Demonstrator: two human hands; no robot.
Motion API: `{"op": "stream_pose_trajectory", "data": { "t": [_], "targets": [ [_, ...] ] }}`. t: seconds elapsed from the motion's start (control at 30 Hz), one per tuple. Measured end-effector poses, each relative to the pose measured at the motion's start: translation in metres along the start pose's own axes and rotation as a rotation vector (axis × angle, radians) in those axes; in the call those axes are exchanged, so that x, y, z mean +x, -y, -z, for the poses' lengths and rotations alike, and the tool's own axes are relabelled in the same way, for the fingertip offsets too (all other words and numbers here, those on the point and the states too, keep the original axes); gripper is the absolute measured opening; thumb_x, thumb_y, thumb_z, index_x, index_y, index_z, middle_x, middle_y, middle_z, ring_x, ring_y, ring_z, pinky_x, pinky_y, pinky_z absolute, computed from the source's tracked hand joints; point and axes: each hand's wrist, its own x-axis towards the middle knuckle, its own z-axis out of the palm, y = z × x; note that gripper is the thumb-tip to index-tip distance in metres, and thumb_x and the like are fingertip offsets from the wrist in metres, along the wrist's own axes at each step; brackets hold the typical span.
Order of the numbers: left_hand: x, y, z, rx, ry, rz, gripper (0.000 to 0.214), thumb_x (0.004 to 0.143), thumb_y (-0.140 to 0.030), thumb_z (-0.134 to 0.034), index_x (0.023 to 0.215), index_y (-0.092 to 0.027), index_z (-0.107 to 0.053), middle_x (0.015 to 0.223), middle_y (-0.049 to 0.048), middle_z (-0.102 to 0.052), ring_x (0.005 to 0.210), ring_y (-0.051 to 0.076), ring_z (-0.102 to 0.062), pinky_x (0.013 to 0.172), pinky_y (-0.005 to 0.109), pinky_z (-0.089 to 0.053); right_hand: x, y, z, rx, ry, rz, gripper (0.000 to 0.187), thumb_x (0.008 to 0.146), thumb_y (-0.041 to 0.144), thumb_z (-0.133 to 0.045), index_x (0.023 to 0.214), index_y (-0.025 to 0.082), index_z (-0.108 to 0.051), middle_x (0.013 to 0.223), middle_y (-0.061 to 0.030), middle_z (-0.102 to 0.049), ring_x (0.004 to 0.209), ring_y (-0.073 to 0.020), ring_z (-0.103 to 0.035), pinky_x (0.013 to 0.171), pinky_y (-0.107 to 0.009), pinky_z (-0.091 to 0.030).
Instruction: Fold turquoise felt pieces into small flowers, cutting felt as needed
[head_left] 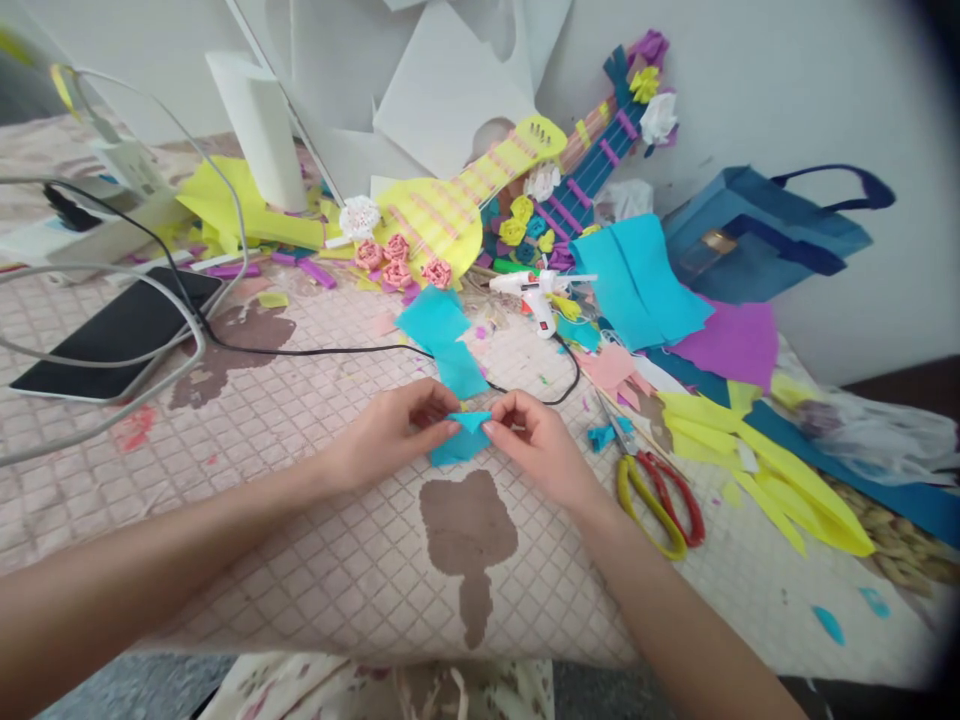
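A small blue piece of crepe paper (455, 449) is held between my two hands, its upper edge folded over. My left hand (405, 428) pinches its left corner between thumb and fingertips. On the opposite corner, my right hand (531, 440) has the same kind of pinch. Just beyond my fingers lie more blue paper pieces (435, 322), partly overlapping. Scissors (660, 500) with one yellow and one red handle rest to the right of my right hand, beside a small twisted blue scrap (609, 434).
A white glue gun (538, 290) lies ahead, its black cord (330, 351) crossing the table. Behind stand a yellow paper guitar (442, 215) and a blue one (589, 180) with paper flowers. Left is a black tablet (112, 335); right are yellow paper strips (765, 460) and a blue bag (750, 235).
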Motion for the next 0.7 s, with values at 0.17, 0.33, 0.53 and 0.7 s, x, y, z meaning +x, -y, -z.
{"op": "stream_pose_trajectory", "data": {
  "t": [0.17, 0.33, 0.53, 0.7],
  "targets": [
    [-0.002, -0.008, 0.007, -0.223, 0.103, 0.101, 0.023, 0.079, -0.028, -0.061, 0.097, -0.013, -0.056, 0.078, 0.0029, -0.065, 0.069, 0.013, -0.06, 0.059, 0.024, -0.048, -0.004, 0.004, -0.002, 0.162, 0.057, -0.045, 0.014, 0.081, 0.028, -0.06, 0.085, 0.02, -0.05, 0.08, 0.001, -0.05, 0.072, -0.0119, -0.051, 0.062, -0.025, -0.044],
    [-0.002, -0.011, 0.01, -0.18, 0.203, 0.127, 0.014, 0.077, -0.025, -0.062, 0.084, -0.014, -0.059, 0.061, -0.0028, -0.057, 0.053, 0.008, -0.05, 0.046, 0.017, -0.039, -0.005, 0.003, -0.003, 0.246, 0.148, -0.004, 0.023, 0.083, 0.03, -0.059, 0.103, 0.022, -0.049, 0.09, -0.0024, -0.056, 0.082, -0.0137, -0.055, 0.068, -0.027, -0.047],
    [0.0, -0.007, 0.015, -0.225, 0.223, 0.145, 0.025, 0.084, -0.035, -0.057, 0.098, -0.014, -0.057, 0.07, -0.0002, -0.06, 0.057, 0.009, -0.052, 0.05, 0.02, -0.041, -0.004, 0.0, -0.005, 0.243, 0.067, -0.1, 0.02, 0.082, 0.025, -0.057, 0.099, 0.022, -0.048, 0.075, 0.0038, -0.052, 0.06, -0.0086, -0.049, 0.052, -0.022, -0.04],
    [0.0, 0.0, 0.02, -0.276, 0.285, 0.197, 0.04, 0.074, -0.027, -0.068, 0.108, -0.016, -0.05, 0.073, -0.0017, -0.061, 0.065, 0.012, -0.06, 0.057, 0.023, -0.045, -0.004, -0.003, -0.002, 0.276, 0.006, -0.102, 0.019, 0.081, 0.027, -0.058, 0.096, 0.022, -0.048, 0.078, 0.0031, -0.051, 0.058, -0.008, -0.048, 0.05, -0.022, -0.04]
  ]
}}
